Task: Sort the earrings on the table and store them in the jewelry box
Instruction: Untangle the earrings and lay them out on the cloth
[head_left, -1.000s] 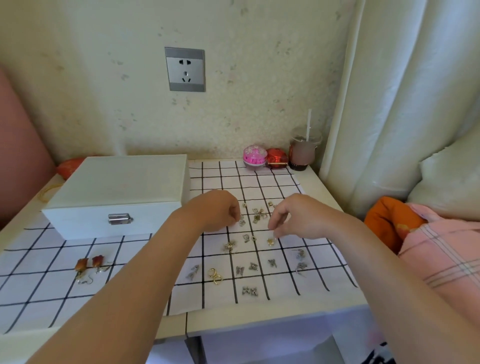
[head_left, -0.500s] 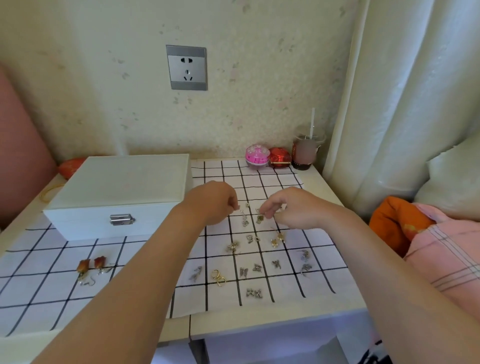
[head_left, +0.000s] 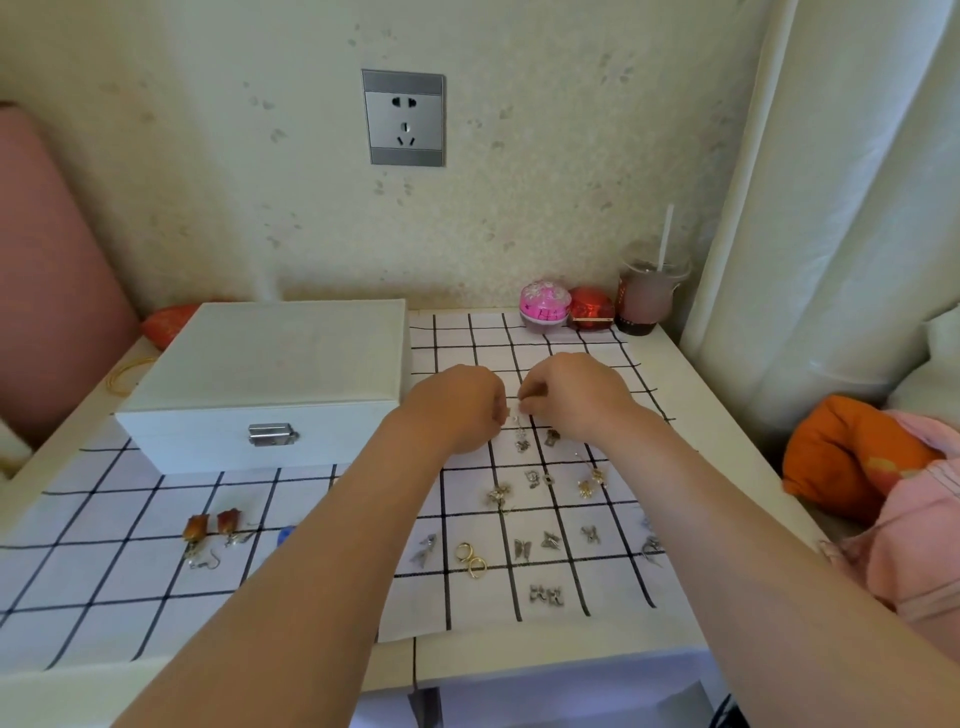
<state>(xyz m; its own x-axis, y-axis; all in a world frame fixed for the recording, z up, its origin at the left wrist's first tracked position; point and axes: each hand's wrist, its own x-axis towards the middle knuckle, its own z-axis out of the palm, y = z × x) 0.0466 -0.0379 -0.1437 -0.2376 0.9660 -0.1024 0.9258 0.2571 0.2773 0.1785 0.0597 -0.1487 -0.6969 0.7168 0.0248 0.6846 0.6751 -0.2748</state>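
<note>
Several small earrings lie spread on a white checked cloth (head_left: 571, 353). A gold hoop pair (head_left: 471, 560) and silver butterfly studs (head_left: 545, 595) sit near the front edge, and two red rose drops (head_left: 213, 525) lie at the left. The white jewelry box (head_left: 270, 384) stands closed at the back left, its metal clasp facing me. My left hand (head_left: 457, 408) and my right hand (head_left: 576, 397) meet above the cloth. Both pinch a thin silver dangling earring (head_left: 521, 439) between their fingertips, and it hangs down from them.
A pink round case (head_left: 545, 306), a red case (head_left: 592, 309) and a cup with a straw (head_left: 649, 296) stand at the back right by the wall. A curtain hangs at the right, with an orange cushion (head_left: 852, 452) below it. A wall socket is above.
My right hand rose from the cloth and moved left toward my left hand. The two hands now meet on the silver dangling earring, which hangs between them.
</note>
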